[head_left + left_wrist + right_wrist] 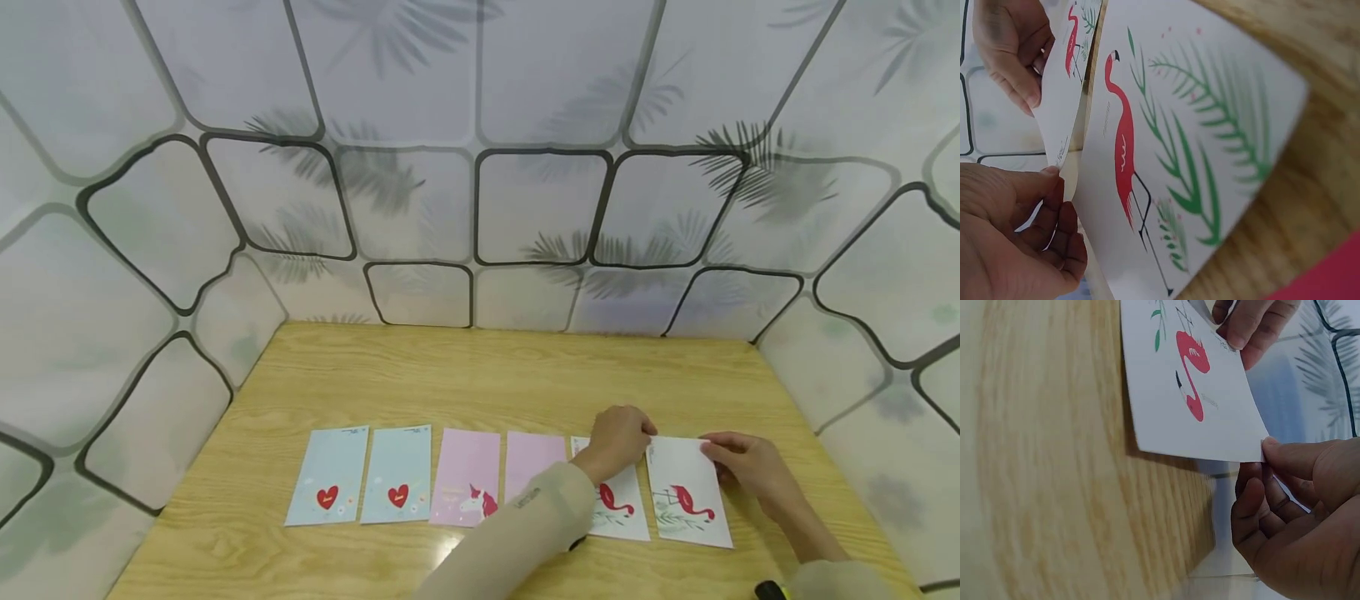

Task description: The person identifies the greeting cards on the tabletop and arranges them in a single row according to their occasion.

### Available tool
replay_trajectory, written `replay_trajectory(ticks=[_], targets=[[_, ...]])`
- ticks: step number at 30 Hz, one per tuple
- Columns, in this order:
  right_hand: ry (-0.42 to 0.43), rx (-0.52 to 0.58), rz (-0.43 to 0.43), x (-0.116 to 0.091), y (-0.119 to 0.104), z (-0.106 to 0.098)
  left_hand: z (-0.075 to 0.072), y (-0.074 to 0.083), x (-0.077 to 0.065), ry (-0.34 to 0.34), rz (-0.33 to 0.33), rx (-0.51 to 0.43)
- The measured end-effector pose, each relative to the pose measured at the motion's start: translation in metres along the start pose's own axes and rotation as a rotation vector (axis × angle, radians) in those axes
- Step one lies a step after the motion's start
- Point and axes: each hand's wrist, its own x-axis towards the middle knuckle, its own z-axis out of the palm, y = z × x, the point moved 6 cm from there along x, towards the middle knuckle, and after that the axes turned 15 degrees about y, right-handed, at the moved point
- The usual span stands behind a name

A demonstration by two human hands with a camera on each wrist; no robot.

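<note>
The rightmost white flamingo card (687, 492) is held at both far corners. My left hand (619, 437) pinches its far left corner between thumb and fingers, as the left wrist view shows up close. At the far right corner my right hand (750, 468) has thumb above and fingers below the paper; in the right wrist view the card (1185, 419) stands with that edge raised off the wood. A second flamingo card (1210, 150) lies just left of it, partly covered in the head view by my left hand and sleeve.
Farther left on the wooden table (480, 375) lie a pink unicorn card (468, 471), another pink card (534, 454) partly behind my sleeve, and two light blue heart cards (330, 471). Patterned fabric walls (420, 208) enclose the table's back and sides.
</note>
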Motion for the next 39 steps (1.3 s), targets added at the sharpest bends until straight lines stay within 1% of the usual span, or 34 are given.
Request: replay_trajectory(ticks=[8, 15, 22, 30, 34, 39], targets=[[0.032, -0.101, -0.091, 0.000, -0.004, 0.005, 0.003, -0.003, 0.004, 0.022, 0.046, 0.087], [0.067, -0.144, -0.138, -0.001, -0.005, 0.008, 0.005, -0.003, 0.005, 0.021, 0.035, 0.106], [0.095, -0.225, -0.174, -0.002, -0.005, 0.010, 0.008, -0.001, 0.002, 0.039, 0.058, 0.181], [0.108, -0.302, -0.224, -0.006, -0.013, 0.012, 0.010, -0.001, 0.002, 0.052, 0.056, 0.183], [0.108, -0.351, -0.265, -0.007, -0.016, 0.014, 0.011, -0.001, 0.003, 0.043, 0.055, 0.190], [0.115, -0.383, -0.297, -0.007, -0.017, 0.015, 0.013, -0.001, 0.004, 0.019, 0.050, 0.204]])
